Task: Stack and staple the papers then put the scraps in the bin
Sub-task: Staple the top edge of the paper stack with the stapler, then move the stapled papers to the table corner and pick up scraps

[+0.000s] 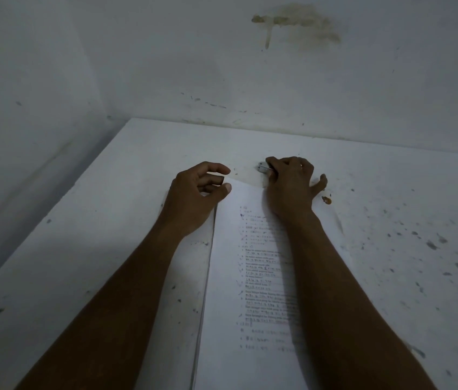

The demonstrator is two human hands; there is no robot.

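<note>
A stack of printed papers (pixel 253 277) lies lengthwise on the white table (pixel 87 249), running from the near edge toward the wall. My right hand (pixel 289 184) rests over the far end of the stack and is closed around a small silver stapler (pixel 264 168), only its tip showing past the fingers. My left hand (pixel 197 192) sits at the stack's far left corner, fingers curled and apart, fingertips near the paper edge. It holds nothing that I can see. Both forearms lie along the stack.
The table stands in a corner, with a white wall (pixel 250 80) behind and another at the left. A small brown scrap or stain (pixel 326 200) lies just right of my right hand. Dark specks cover the table's right side. No bin is in view.
</note>
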